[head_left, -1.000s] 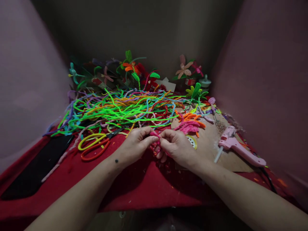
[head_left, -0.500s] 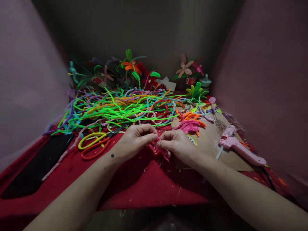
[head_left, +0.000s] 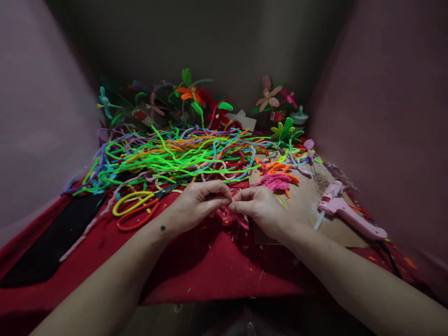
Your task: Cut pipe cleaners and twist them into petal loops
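Observation:
My left hand [head_left: 198,203] and my right hand [head_left: 264,210] meet over the front of the red cloth, thumbs and forefingers pinched tip to tip. Between them they grip a pink pipe cleaner [head_left: 241,220], part of which shows below the fingers of my right hand; the pinched part is mostly covered. Just beyond my right hand lies a bundle of bent pink pipe cleaners [head_left: 276,182], with orange ones [head_left: 280,168] behind it. Scissors [head_left: 138,212] with yellow and orange-red handles rest left of my left hand.
A large heap of coloured pipe cleaners [head_left: 168,156] spreads behind my hands. On the right, a pink glue gun [head_left: 345,212] lies on cardboard [head_left: 308,224]. A flat black object [head_left: 52,242] is at the left. Pipe-cleaner flowers [head_left: 269,99] stand along the back.
My fingertips have come closer together, and less of the pink pipe cleaner shows between them. My right hand has shifted slightly. The surrounding things lie as before.

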`<state>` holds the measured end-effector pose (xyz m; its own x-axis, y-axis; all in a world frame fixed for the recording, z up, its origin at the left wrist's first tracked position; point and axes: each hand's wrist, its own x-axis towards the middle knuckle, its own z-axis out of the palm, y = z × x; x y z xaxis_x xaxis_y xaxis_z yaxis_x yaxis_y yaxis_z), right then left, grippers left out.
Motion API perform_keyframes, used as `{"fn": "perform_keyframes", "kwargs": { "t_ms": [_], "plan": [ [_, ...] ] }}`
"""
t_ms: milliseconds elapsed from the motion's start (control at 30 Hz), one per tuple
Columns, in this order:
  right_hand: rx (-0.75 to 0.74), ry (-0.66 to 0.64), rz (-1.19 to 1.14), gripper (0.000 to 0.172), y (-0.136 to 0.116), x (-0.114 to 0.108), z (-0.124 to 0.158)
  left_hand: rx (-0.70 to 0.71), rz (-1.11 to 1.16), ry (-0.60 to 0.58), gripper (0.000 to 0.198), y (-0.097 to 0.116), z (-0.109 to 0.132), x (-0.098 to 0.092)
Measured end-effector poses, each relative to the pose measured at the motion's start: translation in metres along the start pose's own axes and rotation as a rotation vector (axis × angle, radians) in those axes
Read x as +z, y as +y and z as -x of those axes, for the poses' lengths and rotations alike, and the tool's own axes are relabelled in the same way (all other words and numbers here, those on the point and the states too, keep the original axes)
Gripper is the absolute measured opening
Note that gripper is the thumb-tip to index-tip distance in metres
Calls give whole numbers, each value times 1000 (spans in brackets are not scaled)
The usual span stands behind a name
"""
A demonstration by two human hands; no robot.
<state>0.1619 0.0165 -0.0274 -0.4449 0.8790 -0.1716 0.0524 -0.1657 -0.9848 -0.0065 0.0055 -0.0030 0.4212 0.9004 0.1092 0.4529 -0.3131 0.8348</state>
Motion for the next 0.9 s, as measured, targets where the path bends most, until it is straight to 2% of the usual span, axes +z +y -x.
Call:
{"fn": "perform_keyframes", "kwargs": {
  "t_ms": [233, 367, 533, 667, 733, 900],
  "plan": [
    [42, -43, 27, 8, 7, 1, 0, 184, -369, -131, 20, -5, 3, -7],
    [17, -37, 91, 9, 9, 2, -1, 171, -402, -100, 17, -3, 4, -5],
    [-30, -34, 123, 12, 9, 2, -3, 18, -147, -27, 11, 1, 2, 1],
    [-38, -20, 15, 13, 6, 2, -1, -238, 232, 18, 13, 2, 0, 1],
    [-34, 4, -34, 15, 5, 2, -1, -329, 349, 17, 17, 1, 0, 1],
    [-13, -41, -116, 16, 7, 2, -1, -390, 443, 44, 19, -2, 0, 4]
  ]
}}
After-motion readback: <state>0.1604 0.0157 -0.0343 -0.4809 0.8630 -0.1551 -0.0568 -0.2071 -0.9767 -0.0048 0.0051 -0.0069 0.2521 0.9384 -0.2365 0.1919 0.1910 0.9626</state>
